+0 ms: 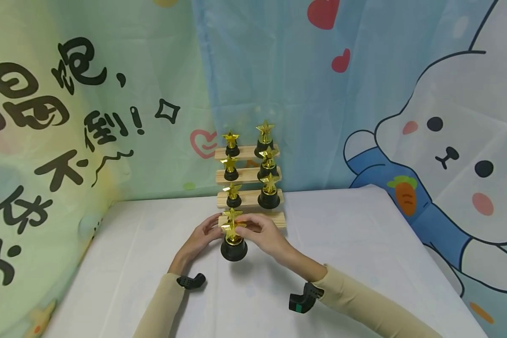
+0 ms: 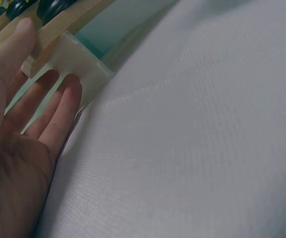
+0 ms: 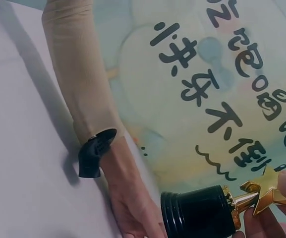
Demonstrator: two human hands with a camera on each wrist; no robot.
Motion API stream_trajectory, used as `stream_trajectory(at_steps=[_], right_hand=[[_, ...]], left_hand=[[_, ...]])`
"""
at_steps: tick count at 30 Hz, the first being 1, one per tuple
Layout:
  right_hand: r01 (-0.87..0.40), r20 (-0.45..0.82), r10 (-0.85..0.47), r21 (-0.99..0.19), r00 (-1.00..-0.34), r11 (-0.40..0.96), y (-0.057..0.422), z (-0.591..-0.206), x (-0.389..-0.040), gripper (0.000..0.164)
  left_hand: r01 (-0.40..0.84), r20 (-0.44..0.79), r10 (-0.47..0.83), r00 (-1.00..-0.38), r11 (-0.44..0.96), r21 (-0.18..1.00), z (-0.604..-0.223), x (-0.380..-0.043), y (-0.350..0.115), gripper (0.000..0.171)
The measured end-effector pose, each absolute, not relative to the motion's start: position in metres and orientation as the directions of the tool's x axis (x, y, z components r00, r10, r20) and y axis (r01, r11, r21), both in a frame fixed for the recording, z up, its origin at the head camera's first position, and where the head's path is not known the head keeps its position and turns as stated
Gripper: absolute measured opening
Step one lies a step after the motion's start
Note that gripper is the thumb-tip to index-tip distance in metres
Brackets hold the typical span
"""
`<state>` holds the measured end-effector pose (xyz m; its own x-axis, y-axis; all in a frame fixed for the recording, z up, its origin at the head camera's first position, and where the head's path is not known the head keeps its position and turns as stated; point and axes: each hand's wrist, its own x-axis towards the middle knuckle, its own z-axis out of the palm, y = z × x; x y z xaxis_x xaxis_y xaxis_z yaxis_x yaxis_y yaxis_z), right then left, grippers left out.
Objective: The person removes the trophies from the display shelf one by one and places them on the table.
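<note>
Placement of a gold-starred trophy [image 1: 234, 249] appears to be the step in hand: its star is pinched between the thumb and fingers of the right hand [image 1: 264, 233], while its black base is held upright below the grip, apart from the tablecloth [image 1: 110, 281]. By judgement, the next move calls for the base to be brought over the front step [image 1: 278, 219], just beyond the grip, and lowered flat onto the bare wood to the grip's right, with the neighbouring trophy [image 1: 233, 213] left unstruck. Nothing is lifted by the left hand [image 1: 202, 238], just left of the grip; its fingers are loosely extended by a pale side panel [image 2: 83, 62] and its thumb is laid along a wooden edge, but how firmly it is pressed cannot be told. Counted outward, two black wrist devices [image 1: 191, 281] [image 1: 305, 299] are worn on the near side of the grip, and one trophy is held in it. Beyond the grip, four wooden steps are ranged: one trophy is seen on the front step, directly behind the held star, its base hidden from the head view; two are carried by the second step [image 1: 248, 197], two by the third step [image 1: 248, 175] and two by the farthest step [image 1: 247, 152], eight trophies being counted altogether. Farthest from the grip, a printed backdrop [image 1: 257, 70] is hung.
</note>
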<state>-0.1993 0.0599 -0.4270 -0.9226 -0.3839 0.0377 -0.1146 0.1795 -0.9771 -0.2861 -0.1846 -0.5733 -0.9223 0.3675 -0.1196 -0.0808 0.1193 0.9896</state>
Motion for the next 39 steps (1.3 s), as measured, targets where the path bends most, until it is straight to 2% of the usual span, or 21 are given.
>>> stream_trajectory(at_steps=[10,15,26,39], right_hand=[[-0.082,0.002,-0.378,-0.977,-0.926,0.195,0.054,-0.443,-0.199,0.034],[-0.085,-0.008,-0.371,-0.969,-0.929,0.233,0.050,-0.453,-0.201,0.033],[-0.080,-0.022,-0.349,-0.958,-0.937,0.277,0.045,-0.470,-0.204,0.032],[-0.085,-0.025,-0.348,-0.951,-0.937,0.297,0.041,-0.488,-0.204,0.028]], left_hand=[[-0.067,-0.129,0.339,-0.932,0.190,0.979,-0.575,-0.288,-0.183,0.070],[-0.072,-0.130,0.338,-0.932,0.178,0.981,-0.575,-0.289,-0.185,0.063],[-0.066,-0.133,0.348,-0.928,0.197,0.978,-0.576,-0.290,-0.186,0.064],[-0.059,-0.109,0.373,-0.921,0.143,0.988,-0.575,-0.287,-0.186,0.061]])
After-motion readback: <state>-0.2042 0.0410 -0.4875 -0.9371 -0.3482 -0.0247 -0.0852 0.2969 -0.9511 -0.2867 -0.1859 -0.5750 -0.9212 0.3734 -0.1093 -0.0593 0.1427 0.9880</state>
